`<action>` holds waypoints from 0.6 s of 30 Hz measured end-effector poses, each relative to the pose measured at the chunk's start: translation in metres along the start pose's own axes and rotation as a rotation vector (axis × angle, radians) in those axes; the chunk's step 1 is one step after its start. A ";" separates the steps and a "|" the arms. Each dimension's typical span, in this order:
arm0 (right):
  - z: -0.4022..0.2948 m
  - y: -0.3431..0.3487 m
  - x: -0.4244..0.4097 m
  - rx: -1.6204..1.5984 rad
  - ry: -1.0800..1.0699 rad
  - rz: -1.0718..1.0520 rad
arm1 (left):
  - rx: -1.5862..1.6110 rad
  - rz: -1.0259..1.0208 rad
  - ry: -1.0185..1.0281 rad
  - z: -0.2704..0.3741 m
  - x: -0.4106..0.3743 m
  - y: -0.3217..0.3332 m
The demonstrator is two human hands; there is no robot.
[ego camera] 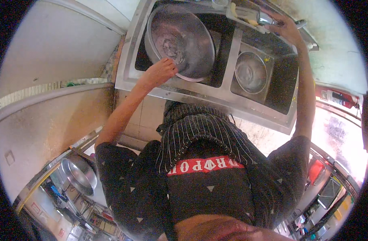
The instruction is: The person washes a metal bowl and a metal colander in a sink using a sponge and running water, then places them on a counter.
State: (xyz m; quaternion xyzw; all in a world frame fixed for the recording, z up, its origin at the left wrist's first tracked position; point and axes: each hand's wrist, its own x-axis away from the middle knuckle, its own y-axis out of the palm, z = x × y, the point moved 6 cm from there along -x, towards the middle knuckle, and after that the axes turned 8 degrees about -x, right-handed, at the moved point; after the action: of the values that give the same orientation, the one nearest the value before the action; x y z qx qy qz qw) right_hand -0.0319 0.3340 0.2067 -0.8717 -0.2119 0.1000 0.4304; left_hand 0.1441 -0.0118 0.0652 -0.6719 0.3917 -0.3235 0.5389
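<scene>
My left hand (164,70) grips the near rim of a large metal bowl (199,45), which leans tilted in the left basin of a stainless steel double sink (178,94). The bowl's inside looks wet. At the sink's back right, my right hand (285,30) reaches to a shiny, bottle-like object (266,19) beside a clear plastic container (238,15) with something yellow in it. Its fingers are partly hidden there, so its grip cannot be made out. Below my right forearm, a smaller round metal bowl (250,72) sits in the right basin.
A pale wall (63,45) and a lower partition (60,117) stand at the left. Yellow scraps (266,59) cling inside the right basin. Behind me, another metal bowl (80,176) is at the left and a red object (316,172) at the right.
</scene>
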 end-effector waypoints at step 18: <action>-0.004 0.008 0.021 0.327 0.039 -0.467 | 0.131 0.017 -0.131 -0.028 -0.007 -0.022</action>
State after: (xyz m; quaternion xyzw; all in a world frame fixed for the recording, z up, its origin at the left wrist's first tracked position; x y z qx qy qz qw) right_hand -0.0100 0.3363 0.2033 -0.7202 -0.3795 0.0141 0.5805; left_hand 0.1208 -0.0161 0.0929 -0.6517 0.3395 -0.2993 0.6086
